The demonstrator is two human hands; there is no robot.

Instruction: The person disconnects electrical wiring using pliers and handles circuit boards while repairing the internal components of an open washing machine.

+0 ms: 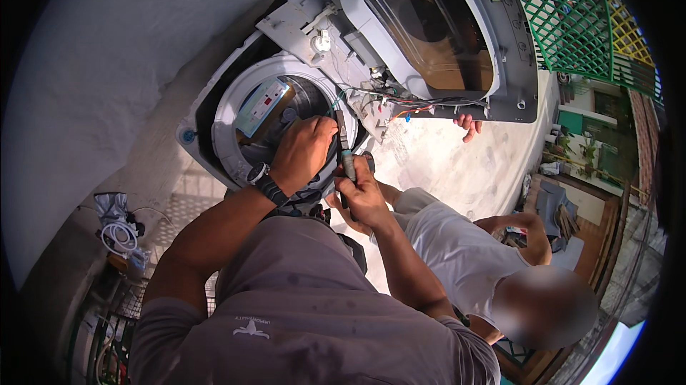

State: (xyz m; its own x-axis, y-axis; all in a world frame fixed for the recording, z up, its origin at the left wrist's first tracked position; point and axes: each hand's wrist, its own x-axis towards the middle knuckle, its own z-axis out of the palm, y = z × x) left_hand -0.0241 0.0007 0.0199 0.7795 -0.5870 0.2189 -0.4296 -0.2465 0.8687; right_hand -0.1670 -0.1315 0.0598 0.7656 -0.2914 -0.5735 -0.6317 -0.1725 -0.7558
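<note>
My left hand [306,149], wearing a wristwatch, is closed at the thin green wires [338,101] over the open tub [259,65] of a top-loading washing machine. My right hand [361,192] grips pliers [342,131] with grey-teal handles, jaws pointing up beside those wires. The raised top panel [511,63] with a clear lid [421,21] has its inner side exposed, with a bundle of coloured wires [400,97] along it. A flat light-coloured packet [261,106] lies inside the tub.
Another person in a white top [457,256] is close at my right; another hand [468,126] holds the panel's lower edge. A pale wall [107,63] borders the left, with coiled hoses [119,236] below. Green lattice [561,13] and piled boards [554,217] stand at the right.
</note>
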